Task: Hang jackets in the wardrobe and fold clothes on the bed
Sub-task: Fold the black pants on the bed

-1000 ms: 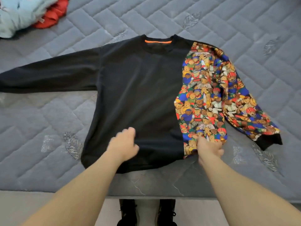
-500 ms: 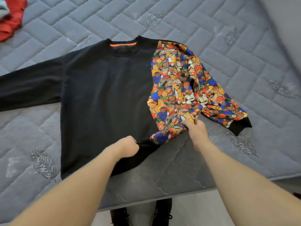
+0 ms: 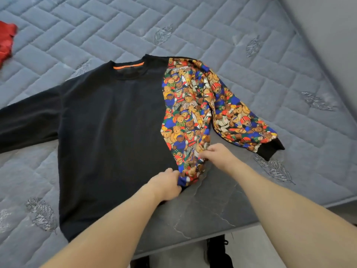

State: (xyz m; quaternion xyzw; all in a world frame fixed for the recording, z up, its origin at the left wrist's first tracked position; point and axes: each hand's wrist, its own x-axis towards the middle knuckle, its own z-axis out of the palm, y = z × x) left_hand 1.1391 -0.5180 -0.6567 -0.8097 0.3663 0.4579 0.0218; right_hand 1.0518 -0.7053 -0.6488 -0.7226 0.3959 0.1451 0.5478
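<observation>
On the bed (image 3: 222, 33), near its front edge, a sweatshirt (image 3: 116, 132) lies spread flat with its neck pointing away from the person. Most of it is black; the right side panel and right sleeve (image 3: 245, 122) carry a busy teddy-bear print. The black left sleeve runs out straight toward the left edge of view, while the printed sleeve bends down and ends in a black cuff resting on the quilted cover.

Both hands work at the lower right corner of the garment. The left hand (image 3: 166, 183) has its grip closed on the hem, right where the black cloth meets the print, and the corner is bunched under it. The right hand (image 3: 218, 154) pinches the printed side edge just above, fingers curled into the cloth. Holding two points along the same edge looks like a way to lift that side as one straight line, probably to fold it in over the black body without the cloth sagging.

A red garment (image 3: 6, 40) lies at the far left, well apart. Dark shoes (image 3: 220, 254) show below the bed's edge.
</observation>
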